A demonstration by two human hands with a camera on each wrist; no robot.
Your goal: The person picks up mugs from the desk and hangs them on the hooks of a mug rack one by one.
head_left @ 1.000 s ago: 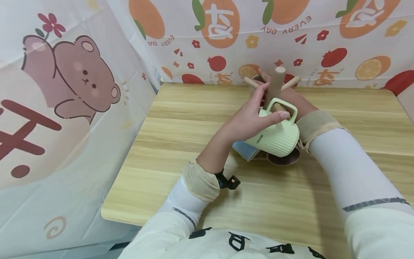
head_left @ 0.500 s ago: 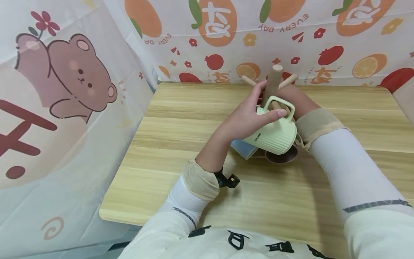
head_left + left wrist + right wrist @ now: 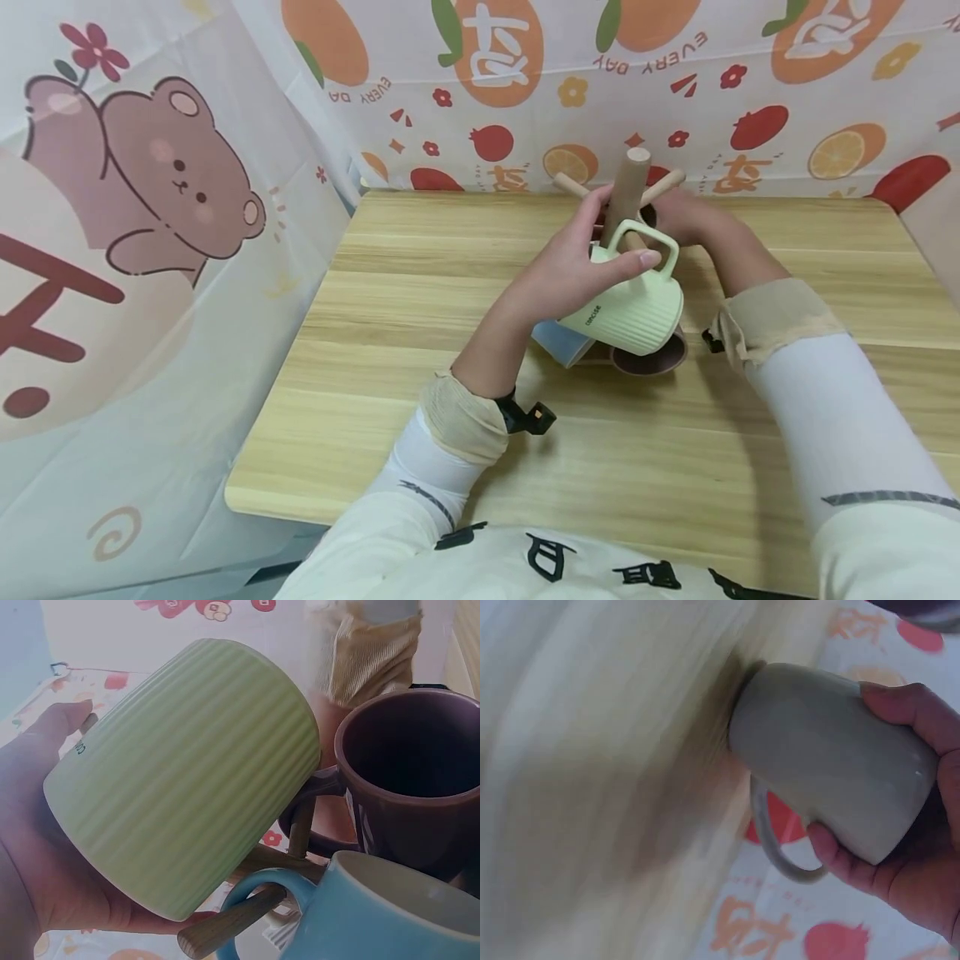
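Observation:
My left hand [image 3: 566,267] grips a pale green ribbed mug [image 3: 630,312], thumb near its handle and a finger reaching toward the wooden post. That mug sits tilted at the mug tree [image 3: 628,192], its handle beside a peg. Below it, a dark brown mug [image 3: 412,825] and a blue mug [image 3: 367,915] hang on the pegs, mouths facing outward. Behind the tree on the right is my right hand [image 3: 675,215]. In the right wrist view this hand holds a grey mug [image 3: 825,757] round its body, handle downward; the head view mostly hides that mug.
The wooden table [image 3: 405,333] carries the mug tree near its back edge. A fruit-print cloth [image 3: 487,83] hangs right behind it, and a bear-print cloth [image 3: 150,200] along the left. Two upper pegs [image 3: 663,187] stick out from the post.
My right hand has moved from behind the tree out to the right, its forearm swinging right too. My left hand stays at the green mug while the head view shifts slightly.

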